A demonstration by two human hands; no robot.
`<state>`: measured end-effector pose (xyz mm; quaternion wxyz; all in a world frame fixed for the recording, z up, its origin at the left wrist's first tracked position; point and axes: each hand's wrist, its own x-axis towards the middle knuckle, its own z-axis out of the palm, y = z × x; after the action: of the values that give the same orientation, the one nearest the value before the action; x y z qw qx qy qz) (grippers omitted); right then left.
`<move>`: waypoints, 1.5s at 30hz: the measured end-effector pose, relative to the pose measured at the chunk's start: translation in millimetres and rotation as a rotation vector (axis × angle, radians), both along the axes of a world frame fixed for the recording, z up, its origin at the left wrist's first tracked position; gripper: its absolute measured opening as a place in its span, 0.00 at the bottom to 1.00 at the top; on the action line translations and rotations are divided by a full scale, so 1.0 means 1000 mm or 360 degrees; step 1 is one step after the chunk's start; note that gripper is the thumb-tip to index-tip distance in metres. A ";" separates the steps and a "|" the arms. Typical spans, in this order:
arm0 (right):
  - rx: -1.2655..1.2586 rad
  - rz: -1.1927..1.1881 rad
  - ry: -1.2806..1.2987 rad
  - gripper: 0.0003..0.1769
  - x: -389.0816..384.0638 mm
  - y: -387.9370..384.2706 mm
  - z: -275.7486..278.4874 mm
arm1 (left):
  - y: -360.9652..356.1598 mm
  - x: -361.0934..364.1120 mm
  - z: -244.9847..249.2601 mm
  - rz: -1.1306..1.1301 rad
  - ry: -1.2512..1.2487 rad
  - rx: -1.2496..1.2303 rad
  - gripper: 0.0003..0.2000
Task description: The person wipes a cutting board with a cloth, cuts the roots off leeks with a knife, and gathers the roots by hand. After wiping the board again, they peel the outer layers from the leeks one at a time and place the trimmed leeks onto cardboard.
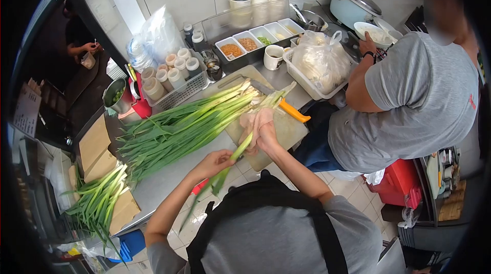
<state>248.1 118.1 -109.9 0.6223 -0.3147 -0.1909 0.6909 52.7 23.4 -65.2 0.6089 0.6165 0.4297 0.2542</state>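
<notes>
A long green onion (240, 148) runs slantwise between my hands, its leaves hanging down toward my apron. My left hand (217, 162) is closed around its green part. My right hand (266, 134) is closed on a crumpled pale pink cloth (254, 122), at the stalk's upper end; the fingers are partly hidden. Beyond them, a big bunch of green onions (176, 126) lies across the counter, white ends on the cutting board (290, 132). A knife with an orange handle (294, 111) rests on the board, its blade partly under the onions.
More green onions (102, 200) lie on cardboard at left. A basket of bottles (179, 82), a topping tray (255, 44) and a basket with a bagged food (319, 64) line the back. A co-worker in a grey shirt (409, 90) stands close on the right, holding a bowl (373, 33).
</notes>
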 end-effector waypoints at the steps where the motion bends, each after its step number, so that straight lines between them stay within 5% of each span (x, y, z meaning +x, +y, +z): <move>1: 0.0012 -0.0007 0.0012 0.12 -0.002 -0.001 -0.001 | 0.003 0.002 -0.005 0.0055 0.0015 -0.0057 0.10; 6: 0.0111 0.0150 -0.0220 0.13 0.007 -0.019 0.029 | 0.009 0.014 0.003 0.0360 0.0443 0.0031 0.09; 9: 0.0176 0.0197 -0.0267 0.13 0.013 -0.011 0.010 | -0.005 0.027 0.029 0.0469 0.0971 0.0868 0.09; 13: -0.0285 -0.0123 -0.0041 0.21 0.010 0.000 0.011 | -0.019 0.046 0.048 0.0530 0.1102 0.0942 0.09; 17: -0.0192 0.0106 0.0413 0.32 0.036 0.006 0.028 | -0.021 0.034 0.044 0.0680 0.1143 0.1007 0.08; 25: -0.0105 0.0166 0.0004 0.12 0.013 -0.022 0.006 | -0.019 0.061 0.033 0.0553 0.1564 0.1292 0.07; 31: -0.0123 0.0054 -0.0342 0.19 0.008 -0.007 0.000 | -0.029 0.074 0.040 0.0486 0.1846 0.1497 0.09; 37: -0.0358 0.0249 0.0438 0.25 0.013 -0.021 0.017 | -0.022 0.064 0.049 0.0544 0.1970 0.1541 0.09; 40: -0.0086 0.0186 -0.0066 0.28 0.007 -0.025 -0.012 | -0.020 0.065 0.044 0.0473 0.1924 0.1576 0.09; 43: -0.0204 -0.0190 -0.0040 0.23 0.008 -0.009 -0.018 | -0.028 0.063 0.044 0.0349 0.1810 0.1470 0.10; 45: -0.0344 -0.0081 0.0198 0.24 0.024 0.009 -0.036 | -0.035 0.055 0.045 0.0320 0.1747 0.1341 0.11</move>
<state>271.8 127.5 -145.8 0.6126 -0.3412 -0.0684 0.7096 107.5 -11.3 -20.1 -0.0137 0.7966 0.5950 0.1061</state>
